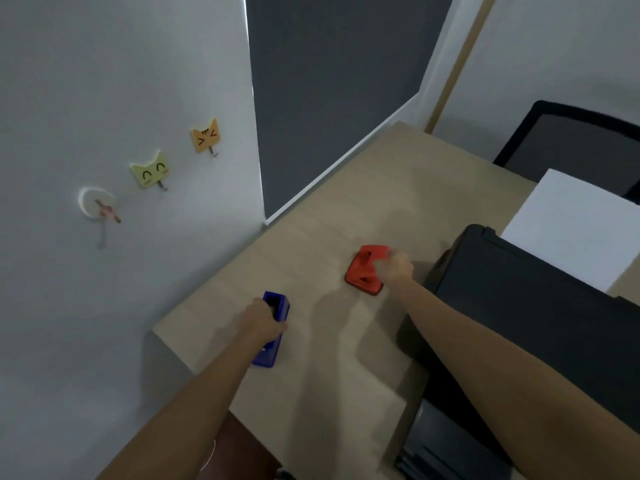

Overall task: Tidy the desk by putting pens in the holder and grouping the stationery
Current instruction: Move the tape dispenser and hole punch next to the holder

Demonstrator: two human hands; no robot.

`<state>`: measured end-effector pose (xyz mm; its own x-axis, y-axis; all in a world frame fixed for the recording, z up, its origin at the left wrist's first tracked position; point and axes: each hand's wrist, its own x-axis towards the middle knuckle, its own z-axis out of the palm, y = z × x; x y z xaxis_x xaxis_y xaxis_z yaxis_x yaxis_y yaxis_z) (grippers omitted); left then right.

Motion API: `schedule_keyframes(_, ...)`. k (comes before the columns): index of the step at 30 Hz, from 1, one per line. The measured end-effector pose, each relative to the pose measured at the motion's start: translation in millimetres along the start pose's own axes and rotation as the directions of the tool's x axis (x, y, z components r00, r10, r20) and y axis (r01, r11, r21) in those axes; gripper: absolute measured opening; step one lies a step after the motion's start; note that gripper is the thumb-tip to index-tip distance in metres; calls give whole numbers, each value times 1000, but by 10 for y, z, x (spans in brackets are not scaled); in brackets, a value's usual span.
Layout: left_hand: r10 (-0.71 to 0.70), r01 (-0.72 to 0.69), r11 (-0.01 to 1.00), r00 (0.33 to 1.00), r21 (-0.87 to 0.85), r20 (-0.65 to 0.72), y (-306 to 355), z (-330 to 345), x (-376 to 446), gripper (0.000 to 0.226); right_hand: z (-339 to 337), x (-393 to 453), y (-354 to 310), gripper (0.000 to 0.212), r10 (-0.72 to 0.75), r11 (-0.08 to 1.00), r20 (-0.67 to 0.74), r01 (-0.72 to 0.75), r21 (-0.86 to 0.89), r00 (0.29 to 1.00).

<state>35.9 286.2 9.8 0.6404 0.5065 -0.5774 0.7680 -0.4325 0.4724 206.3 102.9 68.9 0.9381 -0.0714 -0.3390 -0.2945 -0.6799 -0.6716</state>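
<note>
Two hands out over the surface, each with its grip on one piece of stationery. Nearest, close to the left edge: left hand (264,319) wrapped over a blue stapler-like block (272,329), fingers closed round its middle. Long axis running away from the body, near end toward the near-left corner, far end showing a dark opening on top. Resting flat, not lifted, as far as can be told.

Farther in, toward the middle and just beside a black printer (540,327) along the right edge: right hand (394,270) closed on the right side of a red punch-like block (365,270). Hand blurred, so exact finger placement cannot be told. Red block lying up and to the right of the blue one, well apart, bare surface (311,237) between them. Grouping likely turns on closing that gap; either hand equally placed for it, each already holding its own piece.

No pens or holder in view. White paper (571,230) standing in the printer's tray.

Farthest, on the wall to the left: two cat-face hooks (205,136), one orange, one yellow-green, faces drawn only. No brand, label or readable writing anywhere.
</note>
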Motion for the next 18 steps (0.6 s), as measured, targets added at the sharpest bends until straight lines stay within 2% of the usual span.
schedule_keyframes(2, 13, -11, 999, 999, 47, -41, -15, 47, 34, 66, 136, 116, 49, 39, 66, 998, 2, -66, -22, 998)
schedule_keyframes(6, 44, -36, 995, 996, 95, -83, -102, 46, 137, 61, 396, 406, 231, 49, 198, 978, 7, -198, 64, 980)
schedule_keyframes(10, 60, -51, 995, 994, 89, -92, -184, -27, 212, 60, 484, 496, 175, 35, 309, 869, 131, -336, 363, 942)
schedule_keyframes(13, 71, -65, 996, 994, 66, -86, -162, -122, 215, 60, 402, 459, 50, 37, 282, 854, 183, -333, 400, 942)
schedule_keyframes(18, 190, -189, 982, 977, 17, -98, 218, -432, 61, 58, 2, 270, -215, 36, 108, 836, 245, -221, 502, 964)
